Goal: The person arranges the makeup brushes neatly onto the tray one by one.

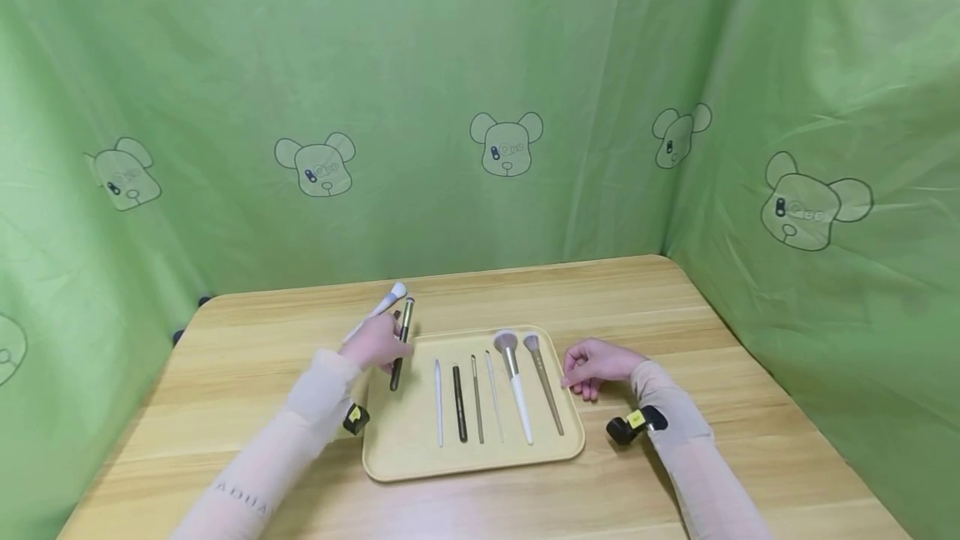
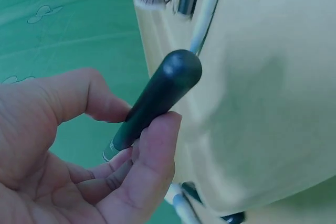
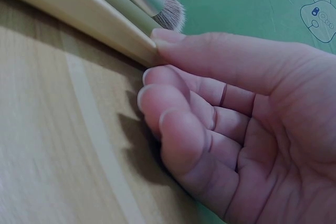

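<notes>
My left hand point(image 1: 372, 343) pinches a black makeup brush point(image 2: 160, 90) with a gold band, thumb on one side and fingers on the other. It holds the brush above the left part of a cream tray point(image 1: 420, 463). At the tray's right edge, my right hand point(image 1: 603, 361) grips the rim between thumb and curled forefinger. On the tray several slim tools lie side by side, including a black one point(image 1: 460, 405), a large white-handled brush point(image 1: 519, 394) and a brown-handled brush point(image 1: 546, 382).
Beyond my left hand, a white brush point(image 1: 390, 298) lies on the wooden table point(image 1: 622, 298), beside a dark-handled item partly hidden by the hand. Green curtains point(image 1: 420, 65) with bear drawings enclose the back and sides.
</notes>
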The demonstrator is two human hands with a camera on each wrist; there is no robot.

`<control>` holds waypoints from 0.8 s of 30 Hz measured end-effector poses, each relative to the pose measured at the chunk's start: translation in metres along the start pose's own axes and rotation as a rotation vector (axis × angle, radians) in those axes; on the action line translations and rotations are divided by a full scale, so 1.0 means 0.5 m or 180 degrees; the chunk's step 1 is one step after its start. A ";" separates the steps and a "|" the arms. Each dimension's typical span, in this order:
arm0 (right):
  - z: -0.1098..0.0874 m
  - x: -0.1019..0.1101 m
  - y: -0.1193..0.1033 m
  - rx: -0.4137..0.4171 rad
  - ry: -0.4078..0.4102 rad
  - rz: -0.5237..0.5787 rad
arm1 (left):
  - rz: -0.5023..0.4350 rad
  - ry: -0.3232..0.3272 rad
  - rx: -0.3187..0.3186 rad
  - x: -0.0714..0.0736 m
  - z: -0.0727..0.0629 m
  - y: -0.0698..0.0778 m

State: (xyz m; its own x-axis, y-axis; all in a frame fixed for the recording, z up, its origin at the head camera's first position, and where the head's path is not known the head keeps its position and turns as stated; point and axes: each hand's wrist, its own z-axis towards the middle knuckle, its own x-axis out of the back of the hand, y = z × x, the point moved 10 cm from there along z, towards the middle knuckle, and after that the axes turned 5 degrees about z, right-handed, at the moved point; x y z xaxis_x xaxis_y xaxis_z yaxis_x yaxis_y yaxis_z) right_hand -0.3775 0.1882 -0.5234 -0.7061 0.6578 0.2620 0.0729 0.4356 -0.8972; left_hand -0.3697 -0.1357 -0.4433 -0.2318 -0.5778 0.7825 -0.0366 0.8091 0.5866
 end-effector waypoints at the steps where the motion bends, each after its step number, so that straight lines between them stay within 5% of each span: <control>1: 0.000 0.000 0.000 -0.0001 0.0002 -0.0004 | -0.0025 -0.0007 0.0018 -0.004 -0.003 -0.002; 24: 0.003 0.001 0.004 0.0016 -0.0002 -0.0058 | -0.0624 -0.0450 0.0192 -0.107 -0.053 -0.037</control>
State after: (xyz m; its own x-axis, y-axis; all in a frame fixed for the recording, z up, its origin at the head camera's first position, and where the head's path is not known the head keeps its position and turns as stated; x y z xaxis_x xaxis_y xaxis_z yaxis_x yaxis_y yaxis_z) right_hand -0.3788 0.1886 -0.5254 -0.7077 0.6495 0.2781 0.0566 0.4445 -0.8940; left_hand -0.3309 -0.1226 -0.4904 -0.3481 -0.7070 0.6157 -0.1511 0.6905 0.7074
